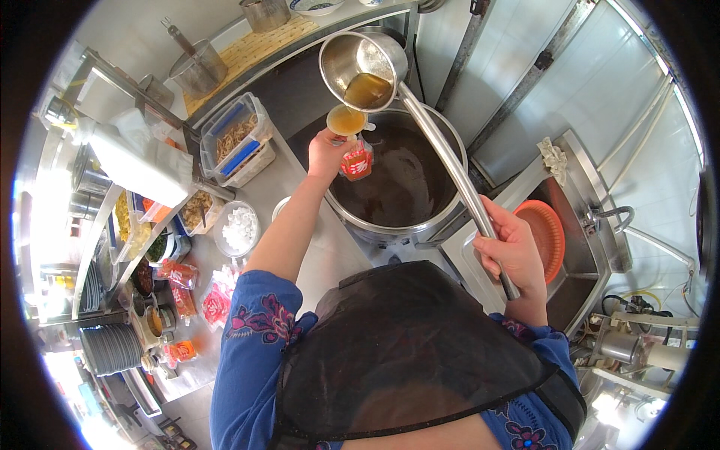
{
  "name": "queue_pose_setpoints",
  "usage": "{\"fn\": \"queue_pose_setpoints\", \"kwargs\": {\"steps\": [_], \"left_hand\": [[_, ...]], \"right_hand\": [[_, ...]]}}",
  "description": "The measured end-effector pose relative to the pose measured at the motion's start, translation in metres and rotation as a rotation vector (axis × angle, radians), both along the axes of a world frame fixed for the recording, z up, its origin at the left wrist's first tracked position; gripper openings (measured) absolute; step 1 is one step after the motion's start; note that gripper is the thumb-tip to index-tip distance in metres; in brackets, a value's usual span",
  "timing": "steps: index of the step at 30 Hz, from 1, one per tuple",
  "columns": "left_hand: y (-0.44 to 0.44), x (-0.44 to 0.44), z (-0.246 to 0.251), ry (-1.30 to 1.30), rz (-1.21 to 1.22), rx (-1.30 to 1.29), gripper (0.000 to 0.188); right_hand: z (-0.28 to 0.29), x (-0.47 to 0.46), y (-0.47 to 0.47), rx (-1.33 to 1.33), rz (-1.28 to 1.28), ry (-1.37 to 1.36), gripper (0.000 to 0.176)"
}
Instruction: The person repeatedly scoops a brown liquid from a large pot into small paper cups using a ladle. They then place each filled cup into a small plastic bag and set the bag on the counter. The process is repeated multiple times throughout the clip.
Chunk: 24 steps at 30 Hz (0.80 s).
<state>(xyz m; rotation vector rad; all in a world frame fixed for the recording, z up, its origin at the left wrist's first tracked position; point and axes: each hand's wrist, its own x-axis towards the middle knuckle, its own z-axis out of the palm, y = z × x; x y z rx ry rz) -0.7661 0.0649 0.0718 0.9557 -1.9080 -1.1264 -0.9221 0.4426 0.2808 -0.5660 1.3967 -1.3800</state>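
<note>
My right hand (509, 242) grips the long metal handle of a deep ladle (363, 56), which is tilted with brown liquid in its bowl. The ladle's lip is just above a small funnel (346, 120) that holds amber liquid. My left hand (327, 157) holds the funnel together with the neck of a clear plastic pouch (356, 162) with a red printed front. The pouch hangs over the left part of a large round metal pot (402, 222) of dark brown liquid. Exactly how my left fingers share funnel and pouch is partly hidden.
On the steel counter (332, 247) at left stand a plastic box of shredded food (239, 138), a bowl of white caps (239, 229) and several filled pouches (183, 301). To the right, an orange basket (543, 236) sits by a steel sink (585, 270) with a faucet (616, 216).
</note>
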Motion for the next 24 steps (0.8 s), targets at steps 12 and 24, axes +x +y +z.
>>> {"fn": "queue_pose_setpoints", "kwargs": {"steps": [12,24], "left_hand": [[0.013,0.004,0.016,-0.019,0.044,0.016,0.033],[0.062,0.048,0.055,0.013,0.164,0.037,0.032]], "right_hand": [[-0.014,-0.024,-0.003,-0.020,0.072,-0.167,0.063],[-0.172,-0.077,-0.056,0.180,0.059,0.006,0.033]]}}
